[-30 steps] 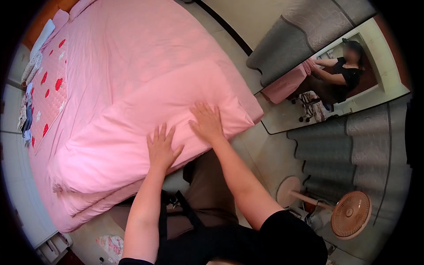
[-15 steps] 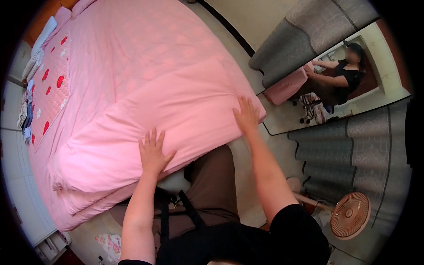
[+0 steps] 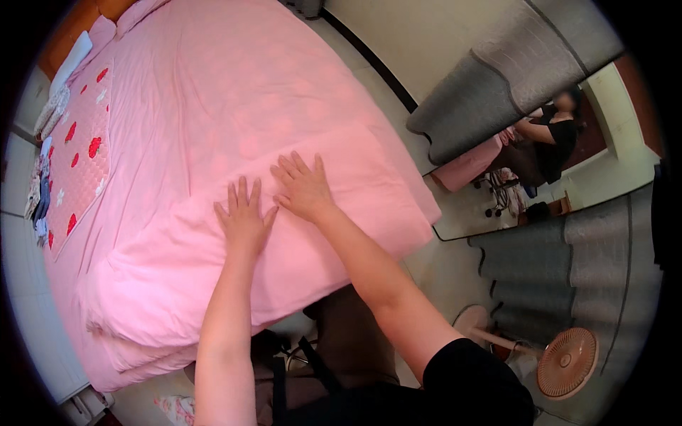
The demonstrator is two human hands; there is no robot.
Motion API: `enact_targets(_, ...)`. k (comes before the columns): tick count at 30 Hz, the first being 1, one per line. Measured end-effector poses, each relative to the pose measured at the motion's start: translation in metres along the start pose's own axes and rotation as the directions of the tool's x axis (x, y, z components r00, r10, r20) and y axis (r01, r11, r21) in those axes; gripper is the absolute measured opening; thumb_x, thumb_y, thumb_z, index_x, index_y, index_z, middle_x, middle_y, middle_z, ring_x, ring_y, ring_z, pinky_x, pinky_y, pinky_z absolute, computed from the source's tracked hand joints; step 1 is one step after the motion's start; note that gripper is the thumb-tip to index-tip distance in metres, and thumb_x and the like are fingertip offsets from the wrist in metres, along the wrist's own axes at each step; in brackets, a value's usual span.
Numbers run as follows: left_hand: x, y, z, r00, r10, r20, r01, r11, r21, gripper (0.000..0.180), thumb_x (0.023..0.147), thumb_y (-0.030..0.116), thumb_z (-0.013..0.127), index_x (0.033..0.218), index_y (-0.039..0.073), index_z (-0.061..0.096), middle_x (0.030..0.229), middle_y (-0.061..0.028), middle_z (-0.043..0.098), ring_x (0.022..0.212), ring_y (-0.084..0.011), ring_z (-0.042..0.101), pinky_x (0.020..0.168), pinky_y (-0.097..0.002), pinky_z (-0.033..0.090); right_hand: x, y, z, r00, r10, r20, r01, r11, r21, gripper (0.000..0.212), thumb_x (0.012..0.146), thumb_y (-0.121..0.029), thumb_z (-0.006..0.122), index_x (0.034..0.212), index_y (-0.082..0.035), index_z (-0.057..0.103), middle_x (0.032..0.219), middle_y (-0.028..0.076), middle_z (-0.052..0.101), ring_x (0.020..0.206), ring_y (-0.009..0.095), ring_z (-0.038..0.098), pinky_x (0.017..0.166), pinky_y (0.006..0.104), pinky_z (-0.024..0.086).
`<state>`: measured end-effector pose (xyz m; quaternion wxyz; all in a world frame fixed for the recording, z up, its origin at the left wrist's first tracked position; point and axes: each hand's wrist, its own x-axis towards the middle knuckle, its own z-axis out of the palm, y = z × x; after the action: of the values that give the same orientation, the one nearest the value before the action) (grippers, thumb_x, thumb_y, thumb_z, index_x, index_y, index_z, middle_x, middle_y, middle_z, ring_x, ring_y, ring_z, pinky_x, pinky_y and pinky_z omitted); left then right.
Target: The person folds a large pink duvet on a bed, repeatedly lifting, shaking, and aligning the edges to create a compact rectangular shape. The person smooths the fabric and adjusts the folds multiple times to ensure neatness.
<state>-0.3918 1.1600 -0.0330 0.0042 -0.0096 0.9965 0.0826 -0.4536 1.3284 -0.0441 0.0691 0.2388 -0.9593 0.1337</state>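
Observation:
A pink quilt (image 3: 234,99) covers the bed, its near end doubled over into a thick fold (image 3: 170,284) along the foot. My left hand (image 3: 243,216) lies on this folded part, fingers spread and pointing away from me. Just to its right, my right hand (image 3: 305,188) rests flat on the quilt, fingers also apart and a little farther from me. The hands are close together but not touching. Neither one grips anything. Shallow creases run across the cloth around them.
On the bed's left side lies a quilted pad (image 3: 82,163) with red strawberries. Folded clothes (image 3: 42,188) are beyond it. To the right are a mirror (image 3: 547,156), grey curtains (image 3: 568,263) and a round fan (image 3: 567,362) on the floor. A wooden headboard (image 3: 67,35) is far left.
My right hand has moved left from the quilt's right corner to beside my left hand. My left hand has shifted slightly farther up the quilt. The folded surface looks smoother on the right.

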Motion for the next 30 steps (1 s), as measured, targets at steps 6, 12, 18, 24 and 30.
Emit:
enact_targets(6,-0.006,-0.029,0.039,0.993,-0.101,-0.054,0.103,0.994,0.031,0.073,0.084,0.054,0.054,0.146,0.022,0.03,0.155,-0.0087,0.019,0.142,-0.0317,0.014,0.11,-0.0599,0.006,0.016,0.066,0.033,0.993,0.115,0.038,-0.116,0.993,0.014,0.066,0.085,-0.049,0.054,0.138,-0.012,0.043,0.147,0.009,0.036,0.14,0.024,0.024,0.113,0.0555,0.005)
enact_targets(12,-0.006,-0.042,0.049,0.984,-0.171,-0.049,0.173,0.984,0.044,0.075,0.085,0.053,0.054,0.147,0.019,0.028,0.155,-0.0094,0.016,0.143,-0.0319,0.013,0.111,-0.0577,0.006,0.02,0.11,0.031,0.979,0.204,0.006,-0.203,0.977,-0.067,0.066,0.086,-0.048,0.051,0.139,-0.011,0.041,0.148,0.009,0.035,0.14,0.024,0.023,0.113,0.0543,0.007)
enact_targets(18,-0.01,-0.047,0.048,0.983,-0.17,-0.073,0.173,0.985,0.027,0.074,0.087,0.049,0.052,0.147,0.015,0.026,0.155,-0.0107,0.016,0.143,-0.0319,0.012,0.111,-0.0572,0.006,0.013,0.141,0.017,0.921,0.386,0.053,-0.373,0.914,-0.16,0.067,0.089,-0.049,0.047,0.144,-0.015,0.033,0.152,0.005,0.026,0.142,0.022,0.019,0.113,0.053,0.007)
enact_targets(24,-0.013,-0.05,0.039,0.984,-0.15,-0.095,0.152,0.988,0.016,0.075,0.088,0.05,0.051,0.148,0.014,0.024,0.155,-0.0125,0.017,0.142,-0.0331,0.013,0.111,-0.0578,0.009,-0.027,0.184,-0.024,0.805,0.574,0.152,-0.519,0.804,-0.29,0.067,0.09,-0.048,0.047,0.146,-0.015,0.029,0.153,0.004,0.024,0.142,0.02,0.018,0.113,0.053,0.009)
enact_targets(30,-0.036,-0.005,0.01,0.985,-0.174,-0.01,0.174,0.985,0.008,0.07,0.088,0.051,0.05,0.145,0.014,0.031,0.152,-0.0146,0.024,0.14,-0.0343,0.021,0.109,-0.0591,0.016,-0.073,0.105,-0.07,0.858,0.485,-0.167,-0.513,0.814,-0.273,0.072,0.086,-0.038,0.056,0.145,-0.008,0.028,0.152,0.011,0.025,0.141,0.025,0.02,0.113,0.0553,0.007)
